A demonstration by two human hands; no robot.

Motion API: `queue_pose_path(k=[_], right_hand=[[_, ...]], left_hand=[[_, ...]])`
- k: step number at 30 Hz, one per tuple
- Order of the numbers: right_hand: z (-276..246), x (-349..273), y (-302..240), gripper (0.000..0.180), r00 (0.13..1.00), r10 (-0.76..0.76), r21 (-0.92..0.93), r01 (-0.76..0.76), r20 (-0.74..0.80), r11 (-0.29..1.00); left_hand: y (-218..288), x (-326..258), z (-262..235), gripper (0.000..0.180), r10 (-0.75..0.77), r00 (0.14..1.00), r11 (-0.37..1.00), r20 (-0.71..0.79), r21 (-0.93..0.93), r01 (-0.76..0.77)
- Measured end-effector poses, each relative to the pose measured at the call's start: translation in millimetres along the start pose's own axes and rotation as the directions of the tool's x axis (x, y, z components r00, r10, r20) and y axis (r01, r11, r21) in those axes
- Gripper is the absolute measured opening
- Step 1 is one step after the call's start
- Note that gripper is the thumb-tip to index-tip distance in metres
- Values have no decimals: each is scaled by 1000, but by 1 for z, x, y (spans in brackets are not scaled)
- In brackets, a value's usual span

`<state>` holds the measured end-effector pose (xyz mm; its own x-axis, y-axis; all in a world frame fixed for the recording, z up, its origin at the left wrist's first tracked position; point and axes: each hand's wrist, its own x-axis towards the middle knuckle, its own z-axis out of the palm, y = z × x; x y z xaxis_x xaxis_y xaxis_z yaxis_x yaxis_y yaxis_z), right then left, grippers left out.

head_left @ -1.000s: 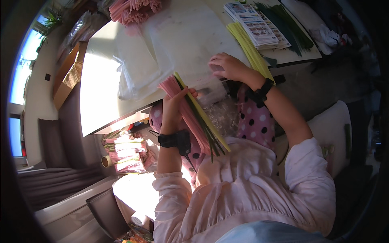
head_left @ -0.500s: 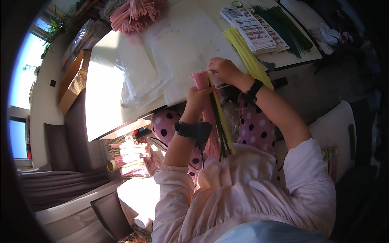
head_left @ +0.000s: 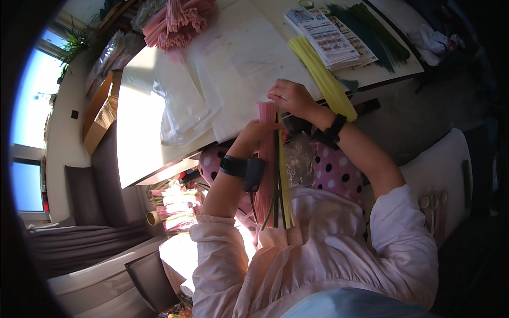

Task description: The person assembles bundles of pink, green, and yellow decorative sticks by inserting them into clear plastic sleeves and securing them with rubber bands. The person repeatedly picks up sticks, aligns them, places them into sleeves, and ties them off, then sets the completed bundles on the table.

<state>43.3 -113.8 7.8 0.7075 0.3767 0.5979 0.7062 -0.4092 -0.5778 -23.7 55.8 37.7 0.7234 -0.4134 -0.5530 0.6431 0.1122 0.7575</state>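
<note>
Two hands of mine are meeting at the near edge of the white table (head_left: 139, 140). My left hand (head_left: 259, 131) is gripping a bundle of pink strips (head_left: 265, 177), its fingers wrapping around narrowly below the far end. Dark green strips (head_left: 276, 183) and yellow-green strips (head_left: 284, 193) are running along the bundle's right side, and its near end is hanging in front of my pale top (head_left: 323, 228). My right hand (head_left: 290, 98) is hovering just beside the far end, on the right, its fingers bending close together; I cannot tell whether they are pinching anything. Black straps are circling both my wrists. Crumpled clear plastic (head_left: 300, 159) is showing just right of the bundle, between my dotted trouser legs (head_left: 339, 167). Beyond my hands, clear plastic sheets (head_left: 183, 108) are lying on the table, and a big pink heap (head_left: 172, 24) is sitting at the far left. Toward the far right, loose yellow strips (head_left: 327, 79) are lying beside printed papers (head_left: 321, 40), with a dark green pile (head_left: 366, 34) stretching out to their right. Near the left, below the table, more pink bundles (head_left: 176, 204) are catching bright light.
</note>
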Motion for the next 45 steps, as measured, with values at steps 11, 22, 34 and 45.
queue_pose_path(k=[11, 22, 34, 45], right_hand=[[-20, -7, -13, 8, 934, -252, -199, 305, 255, 931], [-28, -13, -12, 8, 912, -203, -87, 249, 355, 965], [-40, 0, -29, 6, 886, -273, -210, 367, 374, 906], [-20, -18, -23, 14, 949, -306, -347, 311, 70, 885]], left_hand=[[-22, -17, -6, 20, -19, 1000, 991, -16, -134, 17], [-38, -17, 1, 20, 22, 999, 982, 42, -187, -13], [-35, -21, 15, 27, 107, 994, 984, -23, -144, -109], [-34, 4, 5, 23, 71, 997, 962, 28, -268, -61]])
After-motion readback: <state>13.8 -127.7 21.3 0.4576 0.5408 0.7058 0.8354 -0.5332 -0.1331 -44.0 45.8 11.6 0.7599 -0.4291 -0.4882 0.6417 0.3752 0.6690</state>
